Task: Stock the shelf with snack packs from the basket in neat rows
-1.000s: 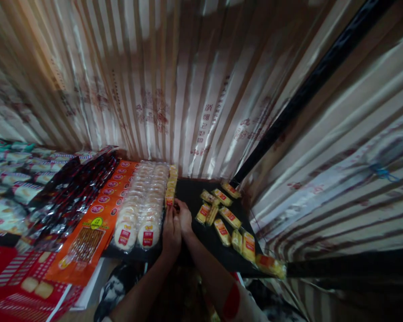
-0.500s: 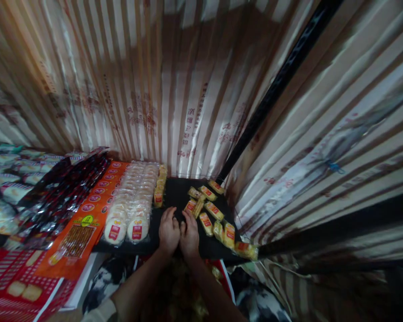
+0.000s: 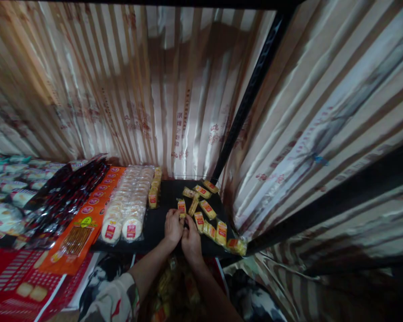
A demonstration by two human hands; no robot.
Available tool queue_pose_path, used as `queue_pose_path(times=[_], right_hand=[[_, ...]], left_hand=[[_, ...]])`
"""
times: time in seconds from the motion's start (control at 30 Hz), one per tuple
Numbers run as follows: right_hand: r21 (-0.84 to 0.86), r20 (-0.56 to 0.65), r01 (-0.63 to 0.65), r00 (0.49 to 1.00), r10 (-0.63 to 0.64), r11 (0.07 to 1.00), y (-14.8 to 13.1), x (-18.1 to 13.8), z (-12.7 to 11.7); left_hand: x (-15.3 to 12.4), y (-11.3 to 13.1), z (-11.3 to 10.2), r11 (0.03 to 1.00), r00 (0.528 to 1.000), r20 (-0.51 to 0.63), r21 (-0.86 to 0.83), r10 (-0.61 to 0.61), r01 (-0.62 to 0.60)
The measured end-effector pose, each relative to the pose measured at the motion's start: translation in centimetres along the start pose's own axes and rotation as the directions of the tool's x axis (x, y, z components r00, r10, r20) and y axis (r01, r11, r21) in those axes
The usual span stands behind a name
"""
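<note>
My left hand [image 3: 173, 228] and my right hand [image 3: 190, 236] rest side by side on a black shelf [image 3: 161, 223]. Between their fingertips stands a small yellow snack pack with a red label [image 3: 182, 207], pinched by both hands. Just left of them a row of the same yellow packs [image 3: 153, 193] stands upright along the edge of two rows of round white cakes [image 3: 129, 203]. To the right, several loose yellow packs [image 3: 208, 209] lie scattered on the black surface.
Orange snack packets [image 3: 87, 214], dark red-black packets [image 3: 63, 197] and pale green-white packs [image 3: 6, 183] fill the shelf to the left. Red boxes [image 3: 16, 281] lie at lower left. Striped satin cloth [image 3: 154, 89] hangs behind and to the right, with a black post [image 3: 245, 98].
Both hands drew back from the upright row of yellow packs, moved right to the scattered packs and picked one up. The camera also tilted upward.
</note>
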State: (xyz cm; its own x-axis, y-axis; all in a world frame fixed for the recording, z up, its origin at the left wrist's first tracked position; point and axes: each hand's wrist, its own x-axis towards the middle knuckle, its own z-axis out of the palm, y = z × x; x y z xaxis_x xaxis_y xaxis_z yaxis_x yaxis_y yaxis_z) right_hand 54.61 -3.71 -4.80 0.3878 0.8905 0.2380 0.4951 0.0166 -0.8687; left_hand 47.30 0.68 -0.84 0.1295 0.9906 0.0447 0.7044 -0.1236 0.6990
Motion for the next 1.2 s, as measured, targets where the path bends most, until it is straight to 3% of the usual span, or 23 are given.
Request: queue_pose_path(times=[0.3, 0.43, 0.57, 0.7, 0.93, 1.2], right_hand=[[-0.1, 0.028, -0.034, 0.999, 0.037, 0.994, -0.9, -0.6, 0.7], [-0.226, 0.128, -0.035, 0.99, 0.066, 0.974, -1.8, -0.7, 0.3], [-0.283, 0.244, -0.037, 0.964, 0.109, 0.958, -2.9, -1.0, 0.0], [-0.136, 0.278, -0.027, 0.958, 0.064, 0.99, -3.3, -1.4, 0.4], [0.163, 0.291, -0.225, 0.941, 0.171, 0.96, -4.6, -0.1, 2.3], [0.17, 0.337, -0.148, 0.938, 0.084, 0.974, -5.5, 2.8, 4.5]], left_hand=[[-3.5, -1.6, -2.6, 0.996, 0.993, -0.078, -0.015, -0.093, 0.092], [-5.1, -1.8, -3.6, 0.987, 0.983, -0.091, -0.031, -0.161, 0.159], [-6.6, -2.1, -4.1, 0.967, 0.967, -0.02, -0.035, -0.255, 0.254], [-7.1, -2.4, -4.8, 0.955, 0.963, -0.016, -0.128, -0.27, 0.266], [-6.3, -2.7, -6.3, 0.942, 0.957, -0.16, -0.276, -0.24, 0.19], [-5.2, -3.7, -5.0, 0.924, 0.924, -0.331, -0.38, -0.191, 0.055]])
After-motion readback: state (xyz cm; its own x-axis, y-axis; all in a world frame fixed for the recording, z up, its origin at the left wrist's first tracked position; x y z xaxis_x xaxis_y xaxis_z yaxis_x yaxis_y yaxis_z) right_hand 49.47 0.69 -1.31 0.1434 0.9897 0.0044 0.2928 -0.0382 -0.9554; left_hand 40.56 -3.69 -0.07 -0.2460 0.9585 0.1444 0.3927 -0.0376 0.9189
